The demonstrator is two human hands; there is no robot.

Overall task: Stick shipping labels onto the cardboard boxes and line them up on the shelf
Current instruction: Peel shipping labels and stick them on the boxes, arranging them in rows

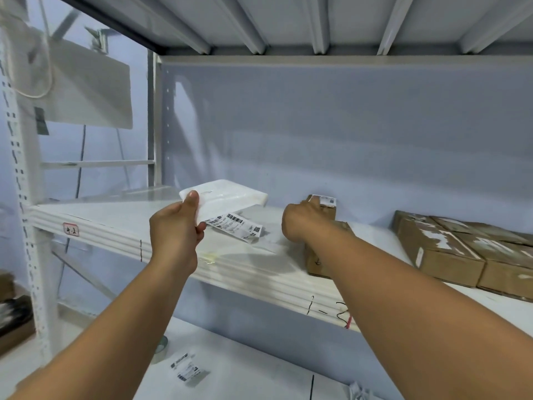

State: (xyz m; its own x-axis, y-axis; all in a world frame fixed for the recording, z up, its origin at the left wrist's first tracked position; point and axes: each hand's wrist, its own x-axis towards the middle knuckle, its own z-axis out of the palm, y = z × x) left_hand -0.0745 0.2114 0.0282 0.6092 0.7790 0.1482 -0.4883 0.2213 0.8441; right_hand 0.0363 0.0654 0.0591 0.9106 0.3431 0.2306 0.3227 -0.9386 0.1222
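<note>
while nr shelf [115, 230] edge, box [315, 262] apart

— Cardboard boxes?
— One centre box [317, 262] at five o'clock, possibly two there; I cannot tell. Between three and four o'clock at least two: near box [438, 251], edge box [507, 267].
— Labels?
— One stuck label [327, 201] on the centre box, one label strip [233, 225] at eight o'clock, one loose label [187, 369] at seven.
— Else?
— One white packet [230, 194] at nine, one tape roll [162, 348] at seven.
</note>
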